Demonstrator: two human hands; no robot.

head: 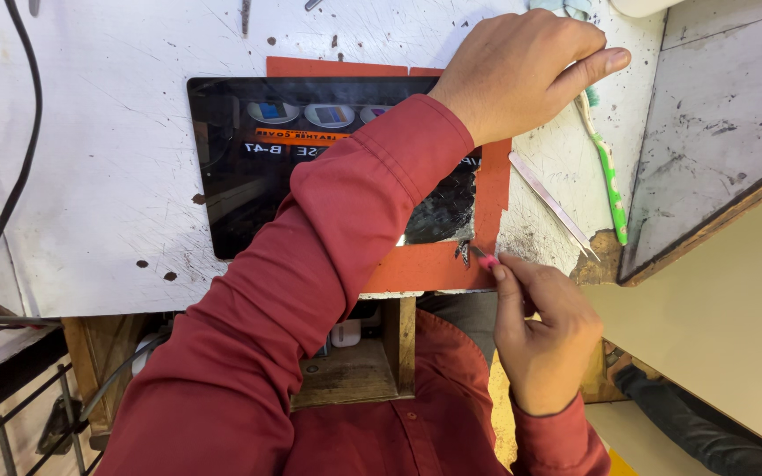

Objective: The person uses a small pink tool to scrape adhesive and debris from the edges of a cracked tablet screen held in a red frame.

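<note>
the left hand [522, 75] reaches across the tablet [310, 163], forearm lying over its dark glass, fingers curled and pressing down near the far right edge, holding nothing. the right hand [544, 330] pinches a small pink-tipped tool [485, 258] at the tablet's cracked lower right corner, on the orange mat [425, 269].

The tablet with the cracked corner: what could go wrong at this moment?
1. The tablet has shattered glass at its lower right corner, close to the right hand; shards could cut the fingers.
2. The small pink tool works right at the crack; it could slip and spread the damage.
3. The left hand rests at the far edge, so the near corner may shift.
</note>
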